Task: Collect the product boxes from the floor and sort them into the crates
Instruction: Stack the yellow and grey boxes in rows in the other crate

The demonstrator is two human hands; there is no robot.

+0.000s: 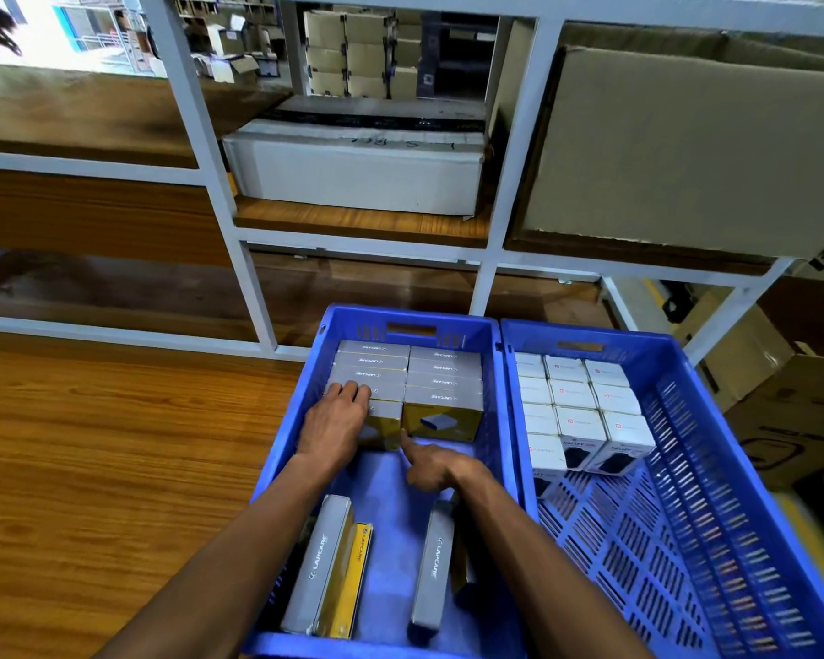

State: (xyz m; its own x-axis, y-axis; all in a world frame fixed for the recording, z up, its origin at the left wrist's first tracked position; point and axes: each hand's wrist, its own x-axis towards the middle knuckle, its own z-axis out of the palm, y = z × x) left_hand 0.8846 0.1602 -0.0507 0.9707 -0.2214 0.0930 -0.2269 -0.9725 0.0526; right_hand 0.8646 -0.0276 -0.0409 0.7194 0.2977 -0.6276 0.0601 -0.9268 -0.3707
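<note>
— Where were the boxes?
— Grey ones stood packed in the left crate, white ones in the right crate.
— The hands?
— Left hand lay on a box, fingers flat together; right hand pointed, other fingers curled.

Left hand on grey boxes; right hand apparently pointing.

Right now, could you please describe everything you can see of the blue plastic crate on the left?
The blue plastic crate on the left sits on the wooden floor, touching its twin. It has solid walls and a handle slot at the far end. Grey-and-yellow boxes stand in two rows at the far end; three lie loose nearer. The left hand rests on one row; the right hand points inside.
</note>
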